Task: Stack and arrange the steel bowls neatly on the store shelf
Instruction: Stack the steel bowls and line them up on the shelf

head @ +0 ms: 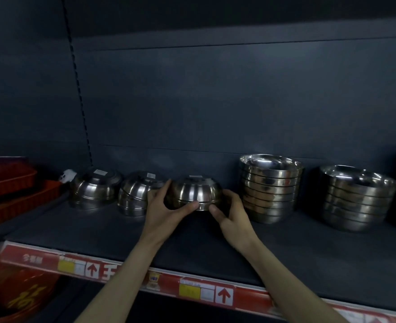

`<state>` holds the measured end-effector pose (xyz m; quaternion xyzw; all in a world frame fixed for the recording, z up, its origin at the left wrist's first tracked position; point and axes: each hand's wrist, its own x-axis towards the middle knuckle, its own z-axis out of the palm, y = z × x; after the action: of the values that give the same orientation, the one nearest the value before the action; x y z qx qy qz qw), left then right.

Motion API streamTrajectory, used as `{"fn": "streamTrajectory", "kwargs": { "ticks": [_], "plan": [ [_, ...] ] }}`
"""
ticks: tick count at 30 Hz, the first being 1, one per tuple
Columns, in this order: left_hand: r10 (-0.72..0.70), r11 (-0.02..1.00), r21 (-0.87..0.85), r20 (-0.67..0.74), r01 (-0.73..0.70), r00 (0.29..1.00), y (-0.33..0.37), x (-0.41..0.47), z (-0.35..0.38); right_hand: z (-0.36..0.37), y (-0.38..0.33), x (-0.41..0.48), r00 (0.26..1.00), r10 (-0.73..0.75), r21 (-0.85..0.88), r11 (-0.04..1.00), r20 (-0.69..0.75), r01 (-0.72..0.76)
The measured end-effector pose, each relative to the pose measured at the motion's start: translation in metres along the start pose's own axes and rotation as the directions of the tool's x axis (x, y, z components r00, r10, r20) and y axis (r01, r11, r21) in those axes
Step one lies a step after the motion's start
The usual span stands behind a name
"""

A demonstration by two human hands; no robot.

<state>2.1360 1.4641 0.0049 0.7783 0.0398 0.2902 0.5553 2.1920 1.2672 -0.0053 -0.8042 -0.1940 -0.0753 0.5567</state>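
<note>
Hands [166,209] [233,215] grip domed, glossy, maybe ridged steel bowl [197,190].

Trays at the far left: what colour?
Red. The trays show best in the head view, left of the upside-down bowls.

3 inverted bowl stacks [136,192] left, 2 upright stacks [270,187] right, on the shelf [99,229]

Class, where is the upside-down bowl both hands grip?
The bowl is central in the head view, between an inverted stack left and an upright stack right.
</note>
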Motion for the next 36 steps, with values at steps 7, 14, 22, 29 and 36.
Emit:
{"fn": "streamTrajectory", "kwargs": {
  "ticks": [7,14,22,29,36],
  "plan": [
    [0.048,0.997,-0.057,-0.097,-0.054,0.994,0.009,-0.007,-0.002,-0.004,-0.014,-0.009,0.995,-0.081,0.077,0.993,-0.059,0.085],
    [0.132,0.983,-0.112,-0.112,-0.145,0.985,0.044,-0.023,-0.018,-0.017,-0.042,-0.023,0.985,-0.147,0.17,0.972,-0.09,0.161],
    [0.261,0.935,-0.203,-0.16,-0.291,0.952,0.095,-0.043,-0.018,-0.055,-0.091,-0.039,0.955,-0.24,0.21,0.938,-0.173,0.274],
    [0.296,0.915,-0.273,-0.051,-0.298,0.954,0.123,-0.048,0.001,-0.1,-0.102,-0.058,0.944,-0.228,0.218,0.935,-0.238,0.281],
    [0.331,0.876,-0.387,0.05,-0.287,0.942,0.14,-0.061,0.035,-0.149,-0.099,-0.077,0.93,-0.227,0.158,0.947,-0.289,0.28]
  ]
}}
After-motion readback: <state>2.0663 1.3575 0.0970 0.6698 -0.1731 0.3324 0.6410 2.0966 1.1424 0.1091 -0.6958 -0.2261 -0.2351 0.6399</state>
